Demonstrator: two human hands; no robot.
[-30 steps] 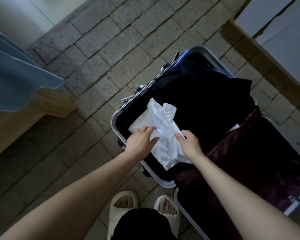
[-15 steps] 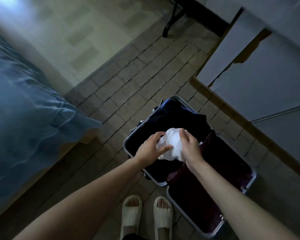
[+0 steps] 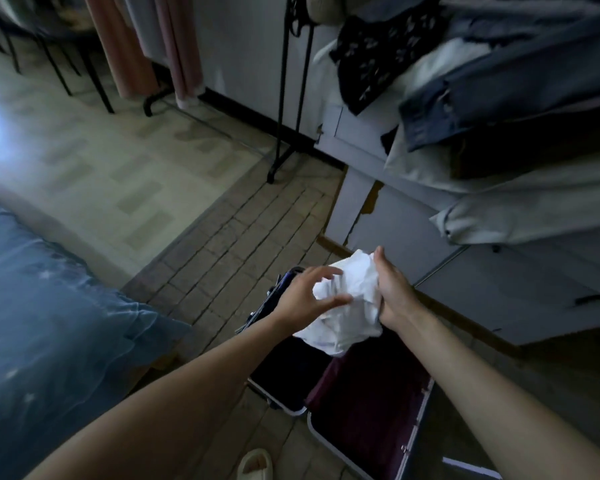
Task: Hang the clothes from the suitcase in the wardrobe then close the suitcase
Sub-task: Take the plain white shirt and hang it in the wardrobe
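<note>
A second ago we had both hands pressed on the white garment [image 3: 347,306] lying in the suitcase [image 3: 368,400]; now we have lifted it clear, bunched in mid-frame above the open case. Our right hand [image 3: 394,296] grips its right side, while our left hand [image 3: 305,296] has loosened, fingers spread against it. Our view has swung up, bringing hanging clothes [image 3: 499,81] into the upper right.
</note>
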